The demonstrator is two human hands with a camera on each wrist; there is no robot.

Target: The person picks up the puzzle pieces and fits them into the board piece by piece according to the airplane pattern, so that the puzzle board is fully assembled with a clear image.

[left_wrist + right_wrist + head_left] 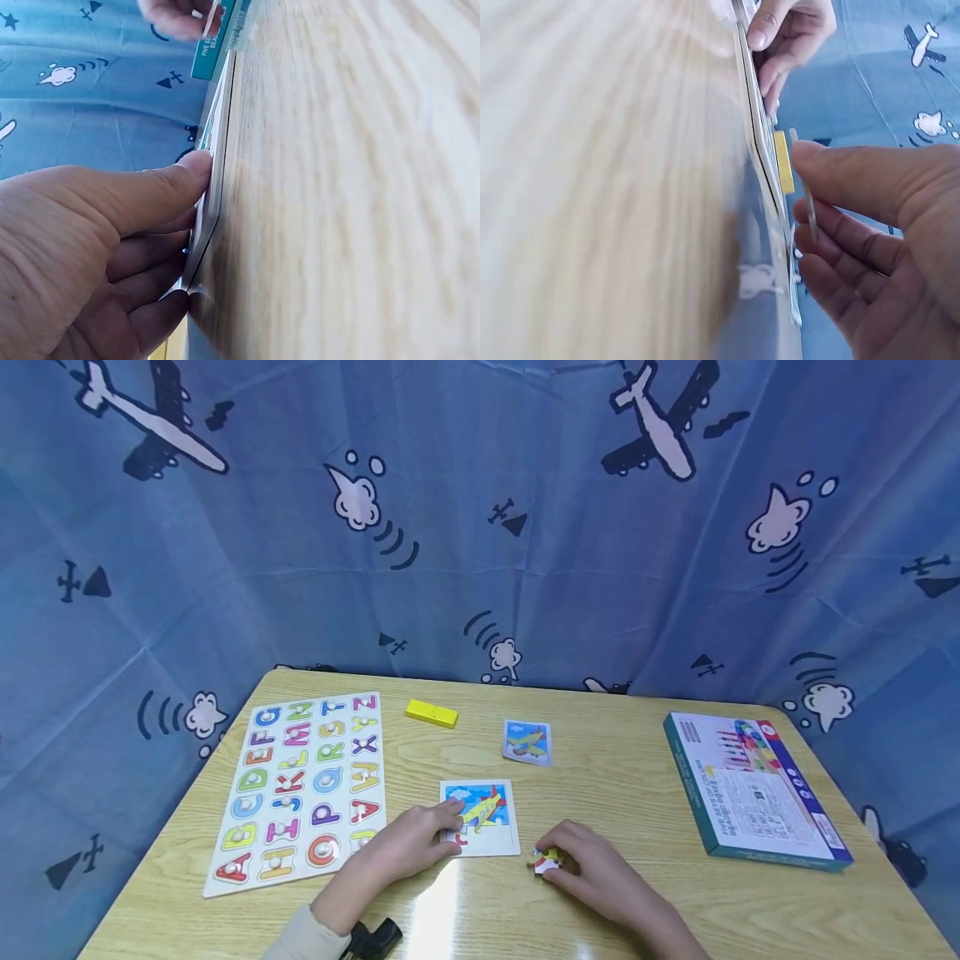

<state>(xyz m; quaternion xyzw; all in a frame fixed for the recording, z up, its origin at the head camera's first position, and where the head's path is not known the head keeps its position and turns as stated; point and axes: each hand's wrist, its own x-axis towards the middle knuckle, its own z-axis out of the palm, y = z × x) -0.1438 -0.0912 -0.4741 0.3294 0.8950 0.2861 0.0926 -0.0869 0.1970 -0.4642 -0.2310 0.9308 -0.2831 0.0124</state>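
A small jigsaw puzzle board (487, 852) with a white frame lies near the middle of the table. Its upper part shows a yellow aeroplane on blue sky; a white area is bare below. My left hand (412, 843) rests on the board's left side, fingers at the picture and thumb near the lower left corner, by a red-marked piece. To the right of the board, my right hand (600, 877) pinches a puzzle piece (547, 861) with white, red and yellow on it. The right wrist view shows this piece (811, 206) edge-on between thumb and fingers, above the table.
An alphabet board (300, 802) with knobbed letters lies left, partly behind my left forearm. Beyond the puzzle are a yellow block (431, 713) and an aeroplane picture card (527, 742). A green-edged box (757, 793) lies right. A blue curtain (450, 527) hangs behind the table.
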